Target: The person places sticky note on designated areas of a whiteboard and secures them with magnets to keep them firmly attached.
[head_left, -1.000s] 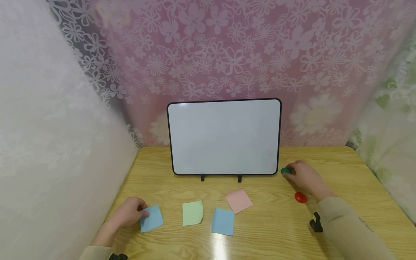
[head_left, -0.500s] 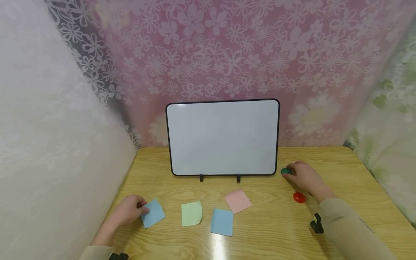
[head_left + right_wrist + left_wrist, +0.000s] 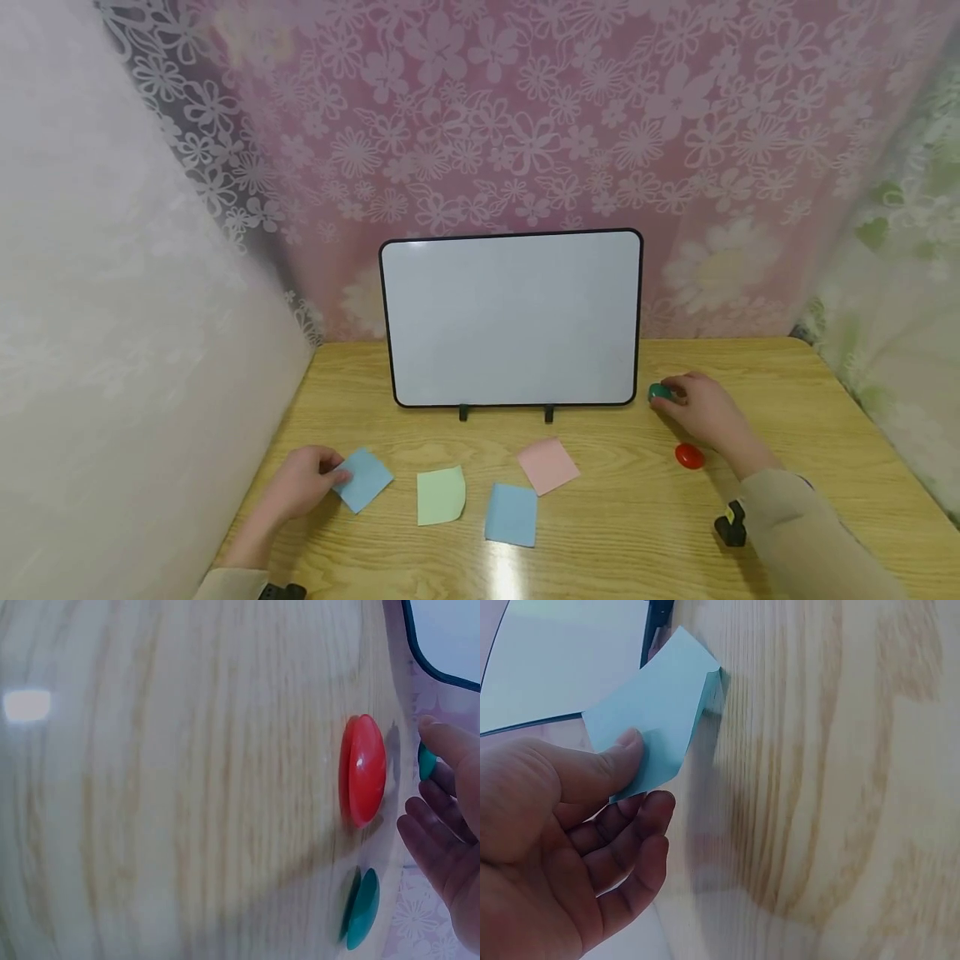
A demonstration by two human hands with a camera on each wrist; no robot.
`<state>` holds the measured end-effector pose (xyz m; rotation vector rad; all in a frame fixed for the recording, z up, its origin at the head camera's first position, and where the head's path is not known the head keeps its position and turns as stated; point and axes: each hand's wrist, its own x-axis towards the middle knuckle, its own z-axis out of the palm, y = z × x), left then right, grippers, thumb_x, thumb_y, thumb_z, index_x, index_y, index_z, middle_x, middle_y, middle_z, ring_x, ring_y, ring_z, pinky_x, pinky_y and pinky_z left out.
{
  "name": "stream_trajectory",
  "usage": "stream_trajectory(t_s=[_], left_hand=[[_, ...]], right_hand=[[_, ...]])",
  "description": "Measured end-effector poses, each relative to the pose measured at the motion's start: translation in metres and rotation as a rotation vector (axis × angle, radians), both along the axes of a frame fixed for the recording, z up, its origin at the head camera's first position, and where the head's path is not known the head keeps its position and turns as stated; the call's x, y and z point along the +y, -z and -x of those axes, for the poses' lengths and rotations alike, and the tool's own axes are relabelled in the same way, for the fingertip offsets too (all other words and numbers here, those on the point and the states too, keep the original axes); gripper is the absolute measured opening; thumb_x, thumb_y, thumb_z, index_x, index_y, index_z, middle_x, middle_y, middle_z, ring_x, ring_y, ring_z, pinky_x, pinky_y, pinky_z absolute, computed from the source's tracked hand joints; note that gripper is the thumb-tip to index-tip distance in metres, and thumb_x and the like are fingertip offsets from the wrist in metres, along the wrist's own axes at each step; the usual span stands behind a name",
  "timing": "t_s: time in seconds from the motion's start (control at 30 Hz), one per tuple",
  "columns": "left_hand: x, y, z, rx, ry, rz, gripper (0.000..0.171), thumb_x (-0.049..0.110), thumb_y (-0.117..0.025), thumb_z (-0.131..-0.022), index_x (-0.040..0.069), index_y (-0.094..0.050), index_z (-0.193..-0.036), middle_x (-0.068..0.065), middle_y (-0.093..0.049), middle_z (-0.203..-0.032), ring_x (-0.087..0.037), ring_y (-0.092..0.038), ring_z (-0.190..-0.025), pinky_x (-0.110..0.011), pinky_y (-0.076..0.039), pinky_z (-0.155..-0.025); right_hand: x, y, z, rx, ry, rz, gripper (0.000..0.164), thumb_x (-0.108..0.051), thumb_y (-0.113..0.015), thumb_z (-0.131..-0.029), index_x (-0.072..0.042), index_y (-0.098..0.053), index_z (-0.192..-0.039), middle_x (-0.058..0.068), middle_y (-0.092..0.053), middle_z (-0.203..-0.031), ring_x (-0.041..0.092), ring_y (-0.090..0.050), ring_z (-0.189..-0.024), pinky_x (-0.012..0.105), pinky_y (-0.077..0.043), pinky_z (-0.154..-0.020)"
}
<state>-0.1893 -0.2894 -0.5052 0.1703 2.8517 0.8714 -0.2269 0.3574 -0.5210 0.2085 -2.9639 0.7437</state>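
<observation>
Left hand: pinching a blue note near the surface's left edge.
Blue note: square, one corner pointing at the far edge; part hidden under the thumb.
Right hand: pinching a green disc near the far edge.
Green disc: at the fingertips, partly covered; long axis unclear.
</observation>
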Motion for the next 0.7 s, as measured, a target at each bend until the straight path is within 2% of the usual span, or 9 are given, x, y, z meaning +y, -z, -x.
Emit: stream_trajectory(t_s=[0.17,0.3,0.5,0.7], left_hand=[[0.001,0.001,0.001,0.012,-0.033,-0.028,0.016,0.014,-0.082,-0.095,0.001,-0.079,-0.104,-0.003,-0.075,-0.098,-0.021,-0.069,-0.094,-0.045,-0.058,-0.084],[0.004,-0.001,0.003,0.016,-0.058,-0.082,0.017,0.016,-0.082,-0.097,0.001,-0.078,-0.105,-0.002,-0.075,-0.097,-0.018,-0.068,-0.091,-0.04,-0.056,-0.08],[0.008,-0.004,0.005,0.018,-0.107,-0.204,0.016,0.014,-0.079,-0.099,0.0,-0.077,-0.107,-0.002,-0.074,-0.091,-0.019,-0.068,-0.084,-0.033,-0.053,-0.071],[0.016,-0.003,0.009,0.026,-0.145,-0.279,0.017,0.012,-0.078,-0.099,-0.003,-0.077,-0.107,-0.003,-0.074,-0.086,-0.021,-0.069,-0.08,-0.028,-0.053,-0.065]], right_hand=[[-0.002,0.0,-0.001,0.027,0.004,0.057,0.054,-0.033,-0.076,-0.102,0.01,-0.067,-0.133,0.026,-0.067,-0.117,0.046,-0.071,-0.103,0.062,-0.059,-0.087],[-0.002,-0.001,-0.005,0.032,0.023,0.119,0.053,-0.034,-0.073,-0.105,0.008,-0.066,-0.136,0.028,-0.066,-0.123,0.048,-0.07,-0.106,0.062,-0.059,-0.088],[0.0,-0.001,-0.011,0.043,0.089,0.187,0.055,-0.037,-0.067,-0.108,0.006,-0.061,-0.143,0.033,-0.062,-0.137,0.052,-0.068,-0.113,0.064,-0.057,-0.092],[-0.002,-0.001,-0.014,0.097,0.153,0.244,0.057,-0.037,-0.068,-0.108,0.007,-0.061,-0.142,0.033,-0.063,-0.136,0.053,-0.067,-0.116,0.062,-0.058,-0.092]])
